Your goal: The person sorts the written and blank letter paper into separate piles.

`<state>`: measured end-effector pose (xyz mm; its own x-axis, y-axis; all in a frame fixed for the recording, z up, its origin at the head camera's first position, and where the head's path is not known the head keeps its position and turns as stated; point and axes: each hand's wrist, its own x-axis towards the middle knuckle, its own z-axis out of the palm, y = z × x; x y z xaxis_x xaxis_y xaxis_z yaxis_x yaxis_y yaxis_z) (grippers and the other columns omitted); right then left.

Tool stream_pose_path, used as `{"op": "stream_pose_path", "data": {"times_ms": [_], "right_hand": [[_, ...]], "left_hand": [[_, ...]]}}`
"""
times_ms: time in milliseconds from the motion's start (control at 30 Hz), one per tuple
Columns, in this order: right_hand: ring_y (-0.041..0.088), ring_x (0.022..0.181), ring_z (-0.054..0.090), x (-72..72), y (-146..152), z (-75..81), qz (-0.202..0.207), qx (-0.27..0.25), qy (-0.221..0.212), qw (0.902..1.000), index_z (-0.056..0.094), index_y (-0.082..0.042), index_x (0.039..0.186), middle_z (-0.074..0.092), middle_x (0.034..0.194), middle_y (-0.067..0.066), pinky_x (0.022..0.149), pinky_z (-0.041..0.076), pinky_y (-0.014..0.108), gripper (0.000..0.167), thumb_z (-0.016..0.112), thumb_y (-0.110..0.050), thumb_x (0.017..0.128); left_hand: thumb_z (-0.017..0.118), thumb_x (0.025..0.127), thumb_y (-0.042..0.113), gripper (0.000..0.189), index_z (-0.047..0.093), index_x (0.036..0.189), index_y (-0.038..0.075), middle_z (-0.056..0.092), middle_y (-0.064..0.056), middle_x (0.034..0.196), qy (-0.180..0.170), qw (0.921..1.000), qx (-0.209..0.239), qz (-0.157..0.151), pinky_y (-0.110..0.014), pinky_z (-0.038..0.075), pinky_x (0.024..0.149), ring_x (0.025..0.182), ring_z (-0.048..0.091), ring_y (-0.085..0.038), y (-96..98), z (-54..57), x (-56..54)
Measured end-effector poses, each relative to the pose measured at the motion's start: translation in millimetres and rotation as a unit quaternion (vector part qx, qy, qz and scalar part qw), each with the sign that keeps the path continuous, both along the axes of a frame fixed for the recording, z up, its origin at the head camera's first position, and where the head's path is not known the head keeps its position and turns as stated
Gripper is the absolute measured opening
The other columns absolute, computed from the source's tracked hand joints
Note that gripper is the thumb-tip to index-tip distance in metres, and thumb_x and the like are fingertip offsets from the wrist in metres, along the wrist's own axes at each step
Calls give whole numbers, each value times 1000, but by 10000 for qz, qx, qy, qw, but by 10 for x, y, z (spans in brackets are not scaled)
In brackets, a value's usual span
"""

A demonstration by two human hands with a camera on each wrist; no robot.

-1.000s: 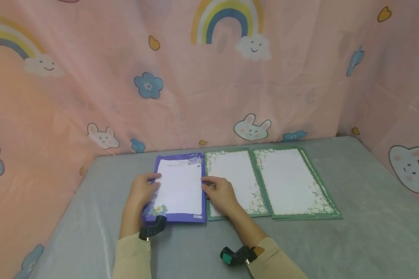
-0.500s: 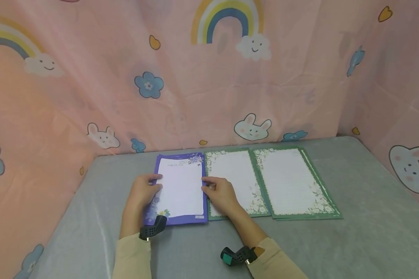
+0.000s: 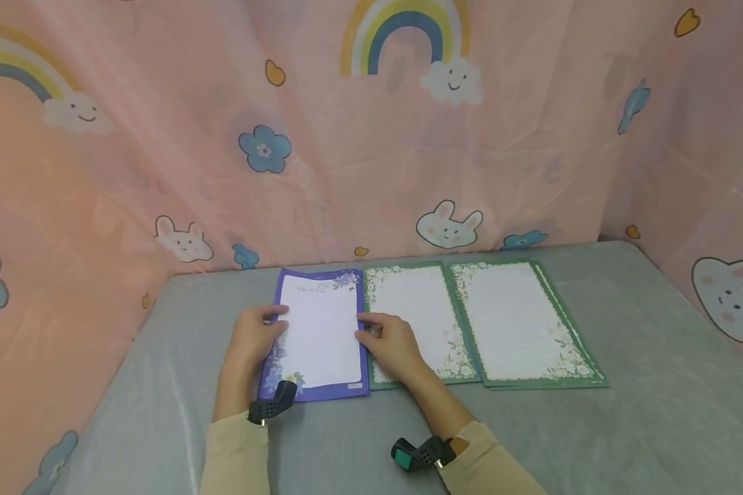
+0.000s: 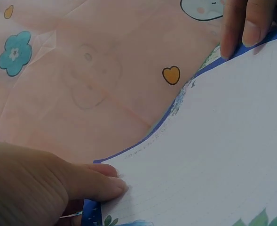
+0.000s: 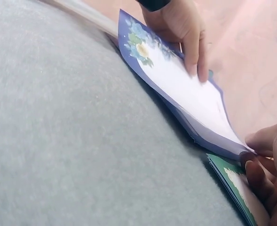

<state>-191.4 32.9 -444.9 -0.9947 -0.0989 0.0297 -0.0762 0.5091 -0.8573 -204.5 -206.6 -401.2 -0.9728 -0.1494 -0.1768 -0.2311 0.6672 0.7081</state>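
Note:
A sheet of writing paper with a violet border and printed flowers in two corners lies on the left in the head view. My left hand pinches its left edge between thumb and fingers. On the opposite edge, my right hand pinches it the same way. Between the two hands the paper bows in the left wrist view, its far edge curving. More violet sheets show beneath the top one in the right wrist view.
Just right of the violet paper lies a green-bordered floral sheet, partly behind my right forearm. Another green-bordered stack sits beside it, its edges slightly fanned. A grey cloth covers the table; a pink printed curtain stands behind.
The violet sheets' edges, uneven at the top and left before, now line up more closely. The top sheet bows more at its upper edge. Both hands keep nearly the same place.

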Motion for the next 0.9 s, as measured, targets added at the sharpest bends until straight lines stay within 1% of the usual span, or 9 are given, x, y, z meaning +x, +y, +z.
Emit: {"op": "stream_pose_path", "data": {"times_ms": [67,133,300,367,433,567,700,900], "right_hand": [[10,52,36,4,0,6,47,20,20,10000,72,-10,125,40,55,-6,54,30,23,34,73,-18,92],[10,53,37,10,-2,17,72,33,26,10000,72,-11,125,41,56,-6,54,30,23,34,73,-18,92],[10,52,36,16,-3,23,124,92,79,9998,73,-12,123,41,55,-6,53,29,22,32,73,-19,92],[10,51,35,18,0,21,145,131,95,9998,73,-12,122,40,54,-6,53,28,22,31,73,-19,92],[9,51,35,17,3,18,159,157,109,9997,74,-12,122,40,55,-6,53,28,22,31,73,-19,92],[9,55,38,18,6,11,148,209,171,9995,75,-11,118,44,58,-6,55,29,22,28,74,-19,91],[9,58,42,17,2,-1,113,245,179,9995,77,-12,114,50,61,-5,56,31,22,26,76,-19,89],[10,60,45,15,-8,-8,47,282,154,9995,78,-12,112,53,64,-4,57,33,22,24,77,-19,89]], "left_hand": [[58,98,10,39,62,137,4,53,-26,146,67,10000,-17,-16,-58,41,112,134,52,-43,-8,-18,-9],[57,98,9,39,62,137,4,54,-26,145,150,9999,16,37,-58,43,110,132,53,-42,-10,-42,-16],[55,100,10,38,62,138,7,56,-25,143,330,9986,154,385,-55,50,102,122,59,-40,4,-121,-36],[55,101,11,38,62,138,7,55,-24,143,368,9980,171,480,-56,49,104,125,58,-41,4,-149,-47],[56,100,11,38,62,137,7,55,-24,144,362,9979,182,505,-57,47,107,128,56,-41,4,-164,-51],[58,99,11,38,63,136,7,55,-24,144,312,9982,170,477,-57,43,111,132,53,-42,-3,-179,-55],[61,98,12,38,63,136,5,55,-25,143,303,9982,160,488,-57,43,111,132,53,-43,-7,-171,-47],[61,98,11,38,62,135,4,56,-25,142,291,9974,202,620,-56,45,109,131,55,-43,-11,-148,-32]]}}
